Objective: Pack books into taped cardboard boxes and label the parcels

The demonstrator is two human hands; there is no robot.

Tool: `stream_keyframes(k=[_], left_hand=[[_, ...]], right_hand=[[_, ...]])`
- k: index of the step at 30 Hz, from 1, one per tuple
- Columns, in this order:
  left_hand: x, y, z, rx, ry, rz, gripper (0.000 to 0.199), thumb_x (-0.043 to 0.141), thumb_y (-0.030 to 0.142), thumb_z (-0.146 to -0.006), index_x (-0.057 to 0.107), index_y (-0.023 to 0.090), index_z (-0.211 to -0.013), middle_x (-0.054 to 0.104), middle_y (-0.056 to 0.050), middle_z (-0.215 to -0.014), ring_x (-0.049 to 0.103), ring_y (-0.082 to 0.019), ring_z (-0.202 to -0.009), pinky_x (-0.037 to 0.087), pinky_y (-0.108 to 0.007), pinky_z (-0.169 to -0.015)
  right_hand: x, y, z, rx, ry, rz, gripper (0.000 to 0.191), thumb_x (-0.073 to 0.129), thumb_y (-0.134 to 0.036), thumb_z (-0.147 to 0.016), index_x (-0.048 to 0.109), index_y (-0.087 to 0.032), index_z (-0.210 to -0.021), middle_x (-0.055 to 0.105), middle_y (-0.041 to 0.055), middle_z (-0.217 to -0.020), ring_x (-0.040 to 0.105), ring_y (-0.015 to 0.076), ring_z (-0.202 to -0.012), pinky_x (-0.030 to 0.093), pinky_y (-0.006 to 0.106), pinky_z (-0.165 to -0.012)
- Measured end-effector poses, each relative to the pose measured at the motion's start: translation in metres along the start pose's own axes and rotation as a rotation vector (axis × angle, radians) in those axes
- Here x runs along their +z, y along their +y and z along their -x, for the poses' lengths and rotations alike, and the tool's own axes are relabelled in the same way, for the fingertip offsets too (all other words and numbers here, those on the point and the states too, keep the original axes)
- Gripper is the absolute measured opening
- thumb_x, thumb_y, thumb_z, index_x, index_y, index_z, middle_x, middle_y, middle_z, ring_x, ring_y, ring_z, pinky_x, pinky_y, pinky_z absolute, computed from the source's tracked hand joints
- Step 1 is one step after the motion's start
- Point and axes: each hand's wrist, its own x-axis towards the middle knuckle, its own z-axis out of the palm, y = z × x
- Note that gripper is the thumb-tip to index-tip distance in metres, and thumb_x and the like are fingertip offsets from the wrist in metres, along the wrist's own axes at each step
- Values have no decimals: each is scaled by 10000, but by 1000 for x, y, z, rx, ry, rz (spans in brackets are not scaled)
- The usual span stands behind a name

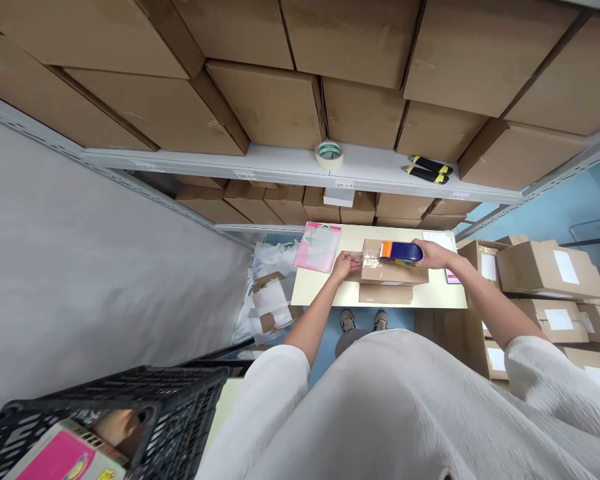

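A small cardboard box [395, 272] lies on the pale yellow table [325, 293], one flap spread toward the front edge. My right hand [427, 254] is wrapped round a blue tape dispenser [404, 251] with an orange front, resting over the box's top. Shiny clear tape [373, 261] runs from the dispenser across the box to its left side. There my left hand [347, 265] has its fingers pressed together at the box's left end, by the tape; what they pinch is too small to make out.
A pink-edged packet [317, 247] lies at the table's left. On the shelf [280, 160] above are a tape roll [329, 155] and black-yellow cutters [427, 170]. Boxes [555, 270] are stacked at right; a black crate [180, 413] stands lower left.
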Motion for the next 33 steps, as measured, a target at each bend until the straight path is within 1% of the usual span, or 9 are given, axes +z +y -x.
stream_keyframes(k=[3, 8, 11, 15, 21, 25, 28, 31, 33], left_hand=[[2, -6, -4, 1, 0, 13, 142, 553, 260, -1027, 465, 242, -916, 712, -11, -815, 813, -189, -856, 646, -347, -860], [8, -18, -12, 42, 47, -241, 158, 553, 290, -1003, 491, 244, -866, 698, -9, -781, 783, -200, -823, 623, -332, -793], [13, -23, -14, 67, 57, -329, 216, 604, 335, -976, 508, 252, -801, 709, -27, -781, 770, -240, -873, 604, -383, -882], [20, -22, -15, 106, 81, -417, 229, 656, 375, -955, 533, 266, -796, 759, -89, -905, 753, -327, -1084, 541, -446, -1025], [16, -24, -13, 70, 164, -467, 237, 750, 326, -856, 532, 267, -930, 780, -132, -1084, 738, -342, -1183, 522, -446, -1058], [14, -28, -9, 234, 118, -341, 211, 617, 226, -894, 582, 246, -1101, 775, -107, -1191, 746, -245, -1179, 536, -409, -1091], [15, -22, -4, 273, 50, -398, 335, 540, 224, -942, 613, 224, -1269, 747, -149, -1328, 718, -275, -1274, 507, -473, -1169], [18, -9, 0, 496, -30, -581, 529, 601, 271, -945, 587, 223, -1471, 564, -158, -1637, 504, -313, -1557, 362, -494, -1317], [22, 0, 2, 631, -160, -741, 726, 743, 361, -890, 540, 238, -1576, 367, -137, -1790, 294, -352, -1682, 241, -517, -1376]], right_hand=[[0, 0, 1, 6, -1, -13, 365, 750, -396, -767, 581, -259, -1060, 772, 68, -1028, 697, 251, -879, 502, 317, -744], [1, 1, 1, 23, 4, -25, 372, 763, -399, -768, 596, -262, -1071, 781, 69, -1038, 703, 258, -884, 513, 325, -749], [2, 2, 0, 26, -1, -17, 386, 766, -397, -771, 603, -261, -1092, 783, 71, -1056, 709, 258, -894, 513, 322, -749], [4, 4, -1, 33, 8, -1, 399, 767, -393, -775, 607, -258, -1114, 785, 74, -1073, 708, 258, -895, 512, 322, -752], [9, 5, -2, 37, 16, 1, 399, 759, -428, -794, 603, -258, -1119, 780, 78, -1082, 710, 259, -898, 509, 321, -756], [11, 5, -2, 45, 23, 16, 418, 768, -441, -801, 614, -250, -1139, 787, 95, -1101, 712, 273, -906, 515, 337, -763], [12, 5, -3, 56, 30, 16, 438, 780, -451, -804, 627, -252, -1163, 793, 98, -1118, 721, 283, -918, 516, 342, -761], [13, 5, -3, 46, 47, -2, 480, 790, -448, -808, 634, -260, -1222, 798, 87, -1144, 736, 289, -954, 527, 345, -789], [14, 5, -2, 26, 68, -22, 510, 797, -431, -809, 630, -268, -1262, 796, 80, -1182, 741, 287, -992, 537, 344, -817]])
